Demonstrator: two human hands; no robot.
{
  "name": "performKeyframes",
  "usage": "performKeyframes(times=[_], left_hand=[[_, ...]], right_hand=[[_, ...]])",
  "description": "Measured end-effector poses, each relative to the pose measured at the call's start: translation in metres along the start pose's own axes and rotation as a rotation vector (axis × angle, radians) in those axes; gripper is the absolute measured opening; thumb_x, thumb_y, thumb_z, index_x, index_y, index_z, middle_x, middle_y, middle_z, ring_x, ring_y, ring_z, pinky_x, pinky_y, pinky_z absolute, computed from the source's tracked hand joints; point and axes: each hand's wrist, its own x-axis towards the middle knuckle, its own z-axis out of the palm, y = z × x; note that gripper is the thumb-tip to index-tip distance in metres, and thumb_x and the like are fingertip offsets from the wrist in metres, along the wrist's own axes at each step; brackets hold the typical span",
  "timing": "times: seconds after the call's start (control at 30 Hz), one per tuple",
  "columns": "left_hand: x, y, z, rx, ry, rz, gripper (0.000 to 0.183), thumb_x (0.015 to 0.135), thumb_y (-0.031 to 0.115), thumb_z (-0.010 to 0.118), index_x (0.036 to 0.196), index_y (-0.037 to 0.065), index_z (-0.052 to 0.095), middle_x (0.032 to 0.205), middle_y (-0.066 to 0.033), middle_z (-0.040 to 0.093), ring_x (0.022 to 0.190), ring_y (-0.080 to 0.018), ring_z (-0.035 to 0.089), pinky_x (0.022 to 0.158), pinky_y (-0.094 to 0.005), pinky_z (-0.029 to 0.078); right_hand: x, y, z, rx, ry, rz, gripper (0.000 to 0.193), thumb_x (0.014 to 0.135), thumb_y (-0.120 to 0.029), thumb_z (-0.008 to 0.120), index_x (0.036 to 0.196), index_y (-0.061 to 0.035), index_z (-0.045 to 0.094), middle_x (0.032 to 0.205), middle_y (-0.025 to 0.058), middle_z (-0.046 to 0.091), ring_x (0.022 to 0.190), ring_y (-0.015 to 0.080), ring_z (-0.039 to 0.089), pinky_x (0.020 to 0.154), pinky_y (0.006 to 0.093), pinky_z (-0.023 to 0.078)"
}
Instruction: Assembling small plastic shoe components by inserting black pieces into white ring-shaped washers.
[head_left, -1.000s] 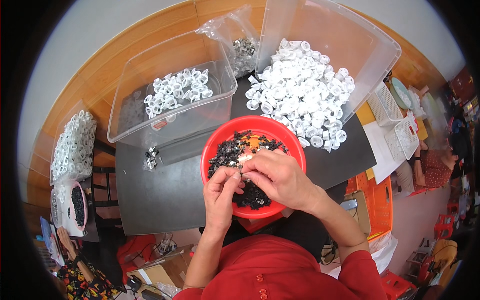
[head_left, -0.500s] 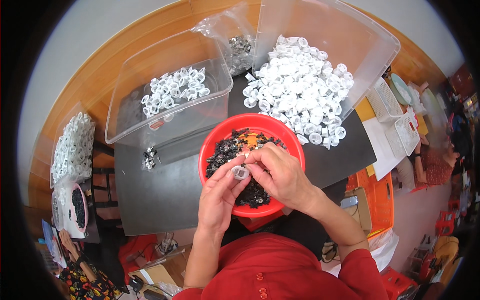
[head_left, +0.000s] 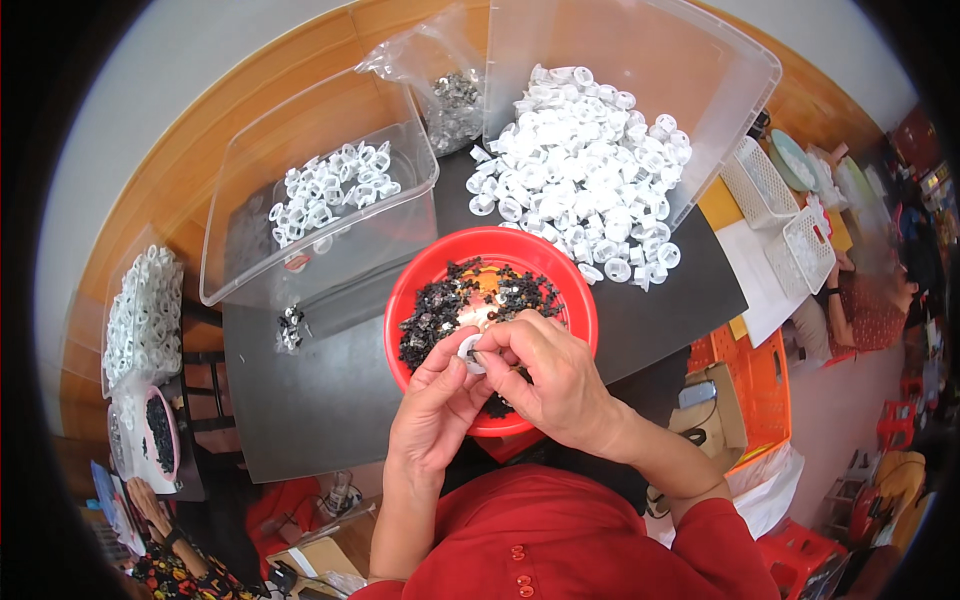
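Note:
Over the red basin [head_left: 590,330], my left hand [head_left: 425,405] pinches a small white round plastic part [head_left: 469,348] between thumb and fingertips. My right hand [head_left: 550,375] is closed against that part's right side, its thumb and forefinger on a small dark piece [head_left: 478,355] that is mostly hidden. Many little black pieces [head_left: 425,325] lie in the basin under both hands, with some shiny bits among them. Behind the basin, a large heap of similar white plastic parts [head_left: 580,170] spills from a tipped clear bin [head_left: 690,60] onto the dark table [head_left: 310,410].
A clear bin [head_left: 205,285] with white parts stands at the back left. Near it lies a little bag of small parts [head_left: 290,330]; a bag of metal pieces [head_left: 455,110] sits between the bins. Co-workers' hands show at the lower left [head_left: 145,500] and right [head_left: 845,262].
The white part has turned in my left fingers and shows more edge-on. My right fingertips have come down onto its side. The whole view has shifted slightly.

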Motion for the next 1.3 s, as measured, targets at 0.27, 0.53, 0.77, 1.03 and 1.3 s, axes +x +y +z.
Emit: performKeyframes(times=[0.27, 0.53, 0.77, 1.03, 1.3], left_hand=[[-0.001, -0.002, 0.001, -0.007, -0.013, 0.015, 0.038, 0.086, 0.015, 0.07, 0.12, 0.006, 0.057, 0.115, -0.0101, 0.063, 0.11, -0.025, 0.06, 0.096, -0.0389, 0.046], [-0.001, -0.006, 0.0, -0.034, 0.015, 0.018, 0.034, 0.085, 0.014, 0.07, 0.117, 0.007, 0.057, 0.111, -0.0088, 0.064, 0.105, -0.0219, 0.061, 0.093, -0.0368, 0.049], [-0.003, -0.011, 0.003, 0.129, 0.05, 0.173, 0.03, 0.084, 0.004, 0.069, 0.111, 0.006, 0.059, 0.108, -0.0093, 0.064, 0.101, -0.0191, 0.062, 0.093, -0.0354, 0.049], [-0.004, -0.008, 0.011, 0.338, 0.101, 0.3, 0.027, 0.082, -0.002, 0.069, 0.107, 0.003, 0.059, 0.107, -0.0086, 0.064, 0.101, -0.0161, 0.061, 0.092, -0.0314, 0.049], [-0.012, -0.008, 0.013, 0.456, 0.127, 0.389, 0.025, 0.083, -0.001, 0.068, 0.107, 0.002, 0.059, 0.107, -0.0088, 0.064, 0.098, -0.0149, 0.061, 0.09, -0.0303, 0.049]], right_hand=[[0.002, -0.003, -0.001, -0.041, 0.047, -0.088, 0.013, 0.083, -0.004, 0.067, 0.093, -0.0021, 0.058, 0.077, 0.0088, 0.058, 0.065, 0.0237, 0.058, 0.061, 0.0331, 0.048], [-0.005, 0.0, 0.004, -0.017, 0.063, -0.078, 0.013, 0.081, -0.004, 0.066, 0.091, -0.0041, 0.057, 0.078, 0.008, 0.056, 0.066, 0.0247, 0.056, 0.06, 0.035, 0.044], [-0.006, 0.002, 0.004, 0.227, 0.009, 0.075, 0.012, 0.084, -0.004, 0.066, 0.093, -0.0017, 0.058, 0.079, 0.0087, 0.058, 0.063, 0.0216, 0.06, 0.054, 0.0318, 0.047], [-0.007, 0.003, 0.004, 0.087, 0.085, -0.038, 0.014, 0.082, -0.003, 0.067, 0.093, -0.0017, 0.058, 0.076, 0.0066, 0.058, 0.064, 0.0182, 0.061, 0.054, 0.0304, 0.047], [-0.007, -0.009, 0.007, 0.14, 0.102, 0.02, 0.013, 0.083, -0.003, 0.067, 0.092, -0.0015, 0.058, 0.076, 0.0072, 0.059, 0.064, 0.0174, 0.06, 0.053, 0.0303, 0.048]])
